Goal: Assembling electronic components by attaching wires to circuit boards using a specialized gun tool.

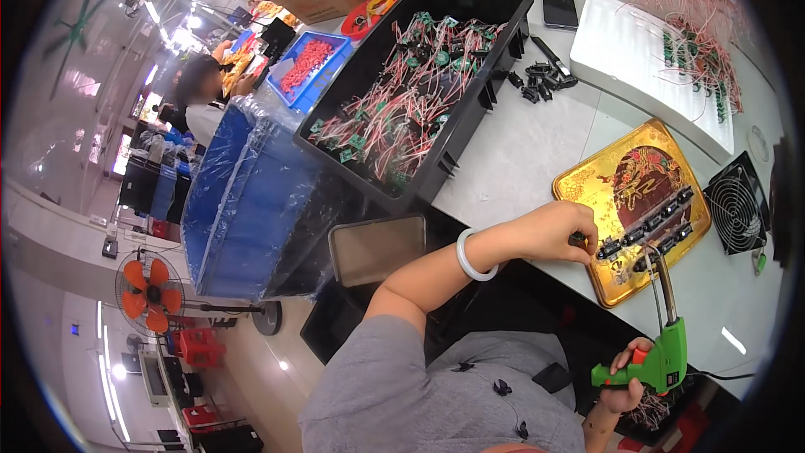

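My right hand (622, 396) is wrapped round the handle of a green soldering gun (669, 361), a finger by its red trigger. The gun's metal tube points up to a row of small black parts (646, 231) on a gold decorated tray (579, 174). Over the tray's left edge, my left hand (563, 231), with a white bangle (475, 257) on the wrist, is closed with its fingertips together. Something small and dark shows between those fingers, too hidden to name. A second short row of black parts (673, 238) sits close to the gun's tip.
A black bin (480, 105) of wired green boards stands at the far left of the table. Behind the tray lie a white foam block (646, 75), loose black parts (545, 82) and a phone (559, 8). A black fan (736, 205) is on the right. A person (201, 101) sits beyond.
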The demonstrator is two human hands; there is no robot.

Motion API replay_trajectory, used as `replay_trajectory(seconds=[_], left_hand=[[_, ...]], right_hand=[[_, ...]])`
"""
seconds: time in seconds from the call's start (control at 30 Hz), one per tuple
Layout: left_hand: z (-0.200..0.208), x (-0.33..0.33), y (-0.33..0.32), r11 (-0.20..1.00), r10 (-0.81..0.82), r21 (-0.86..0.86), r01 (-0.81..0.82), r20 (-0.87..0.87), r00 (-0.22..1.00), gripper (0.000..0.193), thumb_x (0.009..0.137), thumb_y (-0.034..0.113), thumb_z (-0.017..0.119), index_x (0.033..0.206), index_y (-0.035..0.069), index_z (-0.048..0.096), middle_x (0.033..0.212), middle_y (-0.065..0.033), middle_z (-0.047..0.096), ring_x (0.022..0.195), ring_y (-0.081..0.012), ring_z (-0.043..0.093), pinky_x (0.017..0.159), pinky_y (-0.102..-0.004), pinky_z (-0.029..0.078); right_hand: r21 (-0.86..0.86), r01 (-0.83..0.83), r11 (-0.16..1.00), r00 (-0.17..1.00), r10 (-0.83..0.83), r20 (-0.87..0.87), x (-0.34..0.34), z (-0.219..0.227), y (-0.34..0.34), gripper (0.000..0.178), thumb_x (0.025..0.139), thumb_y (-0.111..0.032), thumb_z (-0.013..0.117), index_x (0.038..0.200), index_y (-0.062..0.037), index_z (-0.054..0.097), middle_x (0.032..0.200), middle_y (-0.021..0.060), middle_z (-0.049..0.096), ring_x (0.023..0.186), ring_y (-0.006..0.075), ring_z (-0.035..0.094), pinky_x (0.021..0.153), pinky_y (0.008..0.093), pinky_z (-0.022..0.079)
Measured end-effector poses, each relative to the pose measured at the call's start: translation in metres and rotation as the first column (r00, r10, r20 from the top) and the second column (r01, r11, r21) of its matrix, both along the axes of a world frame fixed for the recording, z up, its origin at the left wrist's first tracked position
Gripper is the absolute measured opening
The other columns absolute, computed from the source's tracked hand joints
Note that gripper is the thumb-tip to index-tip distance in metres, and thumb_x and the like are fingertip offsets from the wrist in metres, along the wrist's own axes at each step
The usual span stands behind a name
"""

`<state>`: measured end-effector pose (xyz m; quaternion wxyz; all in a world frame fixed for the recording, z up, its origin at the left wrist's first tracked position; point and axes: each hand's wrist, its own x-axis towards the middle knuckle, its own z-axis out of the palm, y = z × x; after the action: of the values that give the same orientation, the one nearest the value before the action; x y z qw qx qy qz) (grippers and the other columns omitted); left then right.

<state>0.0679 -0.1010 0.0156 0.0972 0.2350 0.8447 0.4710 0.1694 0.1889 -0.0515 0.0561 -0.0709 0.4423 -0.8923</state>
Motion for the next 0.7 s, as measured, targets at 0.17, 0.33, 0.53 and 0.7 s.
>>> replay_trajectory(seconds=[0.17,0.33,0.53,0.7], left_hand=[[-0.004,-0.003,0.0,0.998,-0.014,-0.069,0.003,-0.163,0.987,0.012,0.065,0.01,0.069,0.074,0.006,0.061,0.077,-0.006,0.052,0.072,-0.0222,0.054,0.064,-0.0314,0.044],[-0.014,-0.006,-0.003,0.996,-0.044,-0.085,0.003,-0.483,0.875,0.017,0.058,0.013,0.071,0.068,0.005,0.059,0.09,-0.011,0.052,0.082,-0.0287,0.052,0.071,-0.0361,0.043],[-0.006,-0.003,-0.006,0.976,-0.108,-0.216,-0.022,-0.571,0.814,0.017,0.056,0.014,0.068,0.068,0.01,0.058,0.09,-0.0046,0.052,0.086,-0.0225,0.05,0.073,-0.0338,0.038],[-0.01,-0.003,-0.001,0.954,-0.149,-0.295,-0.055,-0.624,0.767,0.009,0.064,0.013,0.06,0.07,0.011,0.055,0.09,-0.0032,0.052,0.087,-0.0213,0.05,0.075,-0.0333,0.038]], right_hand=[[0.007,0.034,0.999,0.999,-0.034,0.011,0.004,0.004,-0.003,0.058,0.067,-0.027,0.056,0.11,0.0071,0.037,0.099,0.0168,0.041,0.067,0.0132,0.045,0.053,0.0199,0.041],[0.004,0.037,0.999,0.998,-0.037,0.059,0.003,0.005,-0.007,0.056,0.065,-0.028,0.057,0.106,0.007,0.041,0.098,0.0206,0.043,0.067,0.016,0.047,0.052,0.0229,0.042],[0.027,0.016,0.999,0.997,-0.018,0.079,-0.001,0.004,-0.009,0.058,0.063,-0.03,0.058,0.103,0.0105,0.044,0.095,0.0226,0.047,0.062,0.0174,0.05,0.05,0.0248,0.043],[0.017,-0.014,1.0,0.994,0.012,0.105,0.001,0.007,-0.006,0.056,0.064,-0.028,0.058,0.104,0.0081,0.044,0.096,0.02,0.045,0.065,0.0171,0.05,0.053,0.0248,0.044]])
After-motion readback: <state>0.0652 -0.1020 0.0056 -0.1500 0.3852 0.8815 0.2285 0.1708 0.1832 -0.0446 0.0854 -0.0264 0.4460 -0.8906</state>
